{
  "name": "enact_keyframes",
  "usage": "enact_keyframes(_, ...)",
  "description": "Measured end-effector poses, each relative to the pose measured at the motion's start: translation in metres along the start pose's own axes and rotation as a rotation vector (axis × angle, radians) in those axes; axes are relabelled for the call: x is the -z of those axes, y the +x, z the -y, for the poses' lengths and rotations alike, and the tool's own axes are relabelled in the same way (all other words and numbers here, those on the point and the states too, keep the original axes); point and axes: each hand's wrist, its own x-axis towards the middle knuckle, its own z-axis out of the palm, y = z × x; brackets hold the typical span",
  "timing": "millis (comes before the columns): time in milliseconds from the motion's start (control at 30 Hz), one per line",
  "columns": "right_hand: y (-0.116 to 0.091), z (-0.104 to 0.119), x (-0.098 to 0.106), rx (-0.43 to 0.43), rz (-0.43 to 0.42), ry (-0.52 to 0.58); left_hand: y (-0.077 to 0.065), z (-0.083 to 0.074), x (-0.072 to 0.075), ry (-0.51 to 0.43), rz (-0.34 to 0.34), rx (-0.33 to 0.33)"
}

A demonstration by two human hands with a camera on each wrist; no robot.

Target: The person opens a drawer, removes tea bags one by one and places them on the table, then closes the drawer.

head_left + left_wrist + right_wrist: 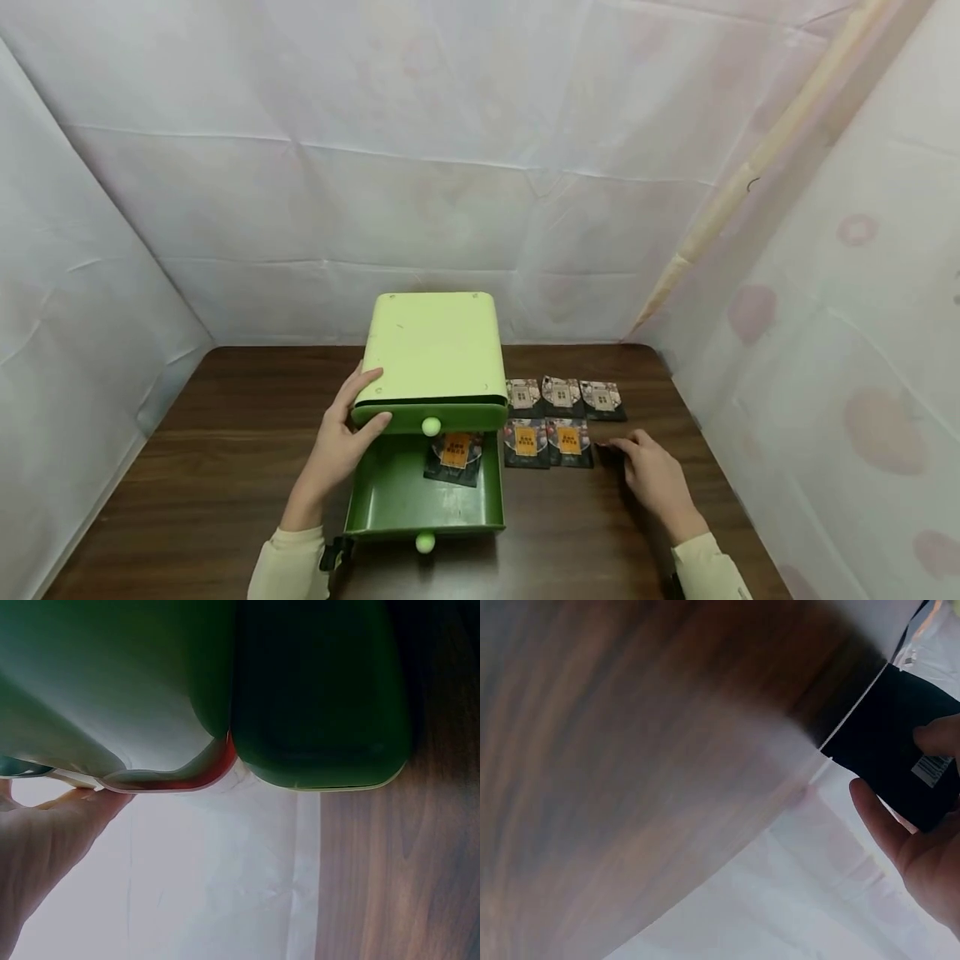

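On the brown counter [225,467] stands a green cabinet [435,342], its lower drawer [408,504] pulled out toward six o'clock. The left hand [341,437], at the cabinet's nine o'clock, grips its front corner; well apart, the right hand [660,479], toward four o'clock, pinches a dark packet [892,735] bearing a barcode. Three pale-fronted packets [562,398] lie toward three o'clock, two orange-labelled packets [526,442] toward four. Another packet [454,452] lies in the lower drawer, near its one o'clock.
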Motion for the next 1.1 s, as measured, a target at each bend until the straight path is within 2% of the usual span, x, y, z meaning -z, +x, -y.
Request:
enact_keyframes(233, -0.001, -0.005, -0.003, -0.008, 0.084, 0.017, -0.004, 0.001, 0.0, 0.028, -0.003, -0.003)
enact_keyframes(500, 0.004, -0.013, -0.005, 0.013, 0.122, 0.024, 0.001, -0.001, 0.0, 0.013, -0.006, -0.019)
enact_keyframes(667, 0.009, -0.014, -0.003, -0.002, 0.283, 0.033, 0.001, -0.001, 0.002, 0.016, -0.008, -0.021)
enact_keyframes(800, 0.012, -0.012, 0.0, -0.01, 0.383, 0.089, 0.001, -0.001, 0.003, 0.003, -0.006, -0.018)
enact_keyframes(933, 0.014, -0.009, 0.001, -0.006, 0.423, 0.148, 0.0, -0.001, 0.003, 0.008, -0.009, -0.011)
enact_keyframes(1100, 0.016, -0.007, 0.0, 0.009, 0.406, 0.148, 0.0, 0.0, 0.001, 0.028, -0.007, -0.009)
